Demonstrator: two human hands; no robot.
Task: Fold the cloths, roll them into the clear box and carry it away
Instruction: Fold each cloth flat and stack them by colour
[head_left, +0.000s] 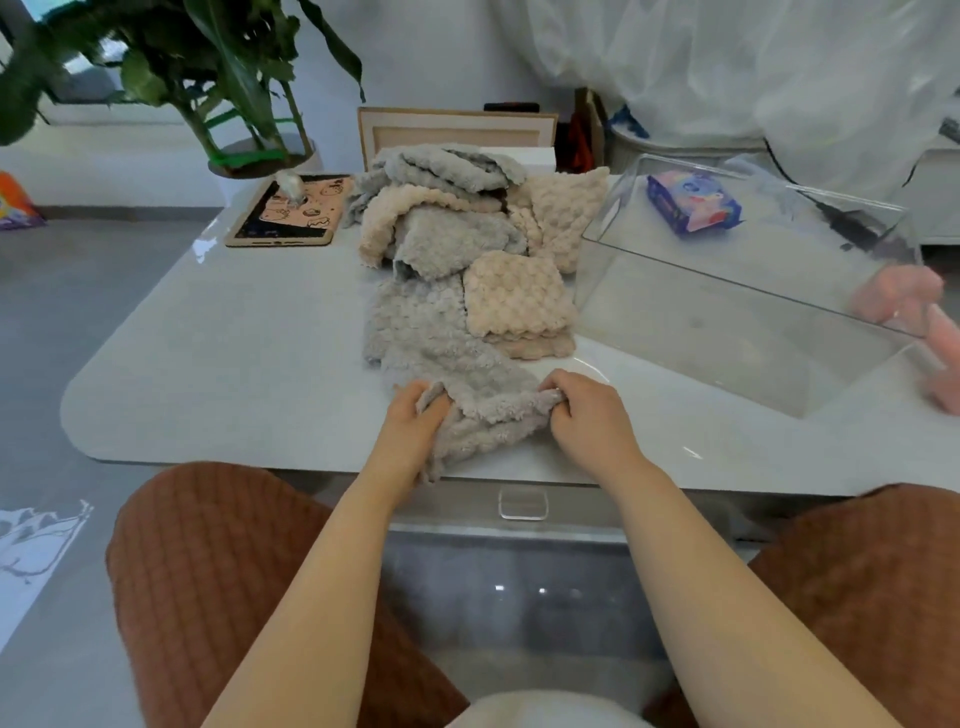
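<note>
Requesting status of both hands. (Inspector)

Left hand (415, 415): fingers curled, gripping the near left corner of the grey cloth (483, 410). Right hand (587, 413): fingers curled, gripping the near right corner of the same cloth. Both hands sit at lower centre of the frame, close to the front edge of the bench (234, 338). (Operator)

Position of that cloth? (Inspector)

It lies flat on the bench as a long strip. The near end is bunched between the two hands, and a fold droops over the bench edge beside the left wrist. The far end runs up the frame to the cloth pile (447, 208). (Operator)

Describe the pile. (Inspector)

Grey and beige cloths, heaped loosely at upper centre. A folded beige cloth (514, 296) lies at the pile's near right side, on top of another beige layer and touching the right edge of the grey strip. (Operator)

Location of the clear box (727, 291)? (Inspector)

On the bench at the right of the frame, just beside the folded beige cloth, with no cloths visible in it. A blue packet (693, 200) shows through its walls; I cannot tell whether it is inside or behind. A blurred pink item (904, 296) shows at the box's right end. (Operator)

Other items? (Inspector)

A tablet (291, 210) lies left of the pile, and a potted plant (223, 78) stands behind it at upper left. (Operator)
</note>
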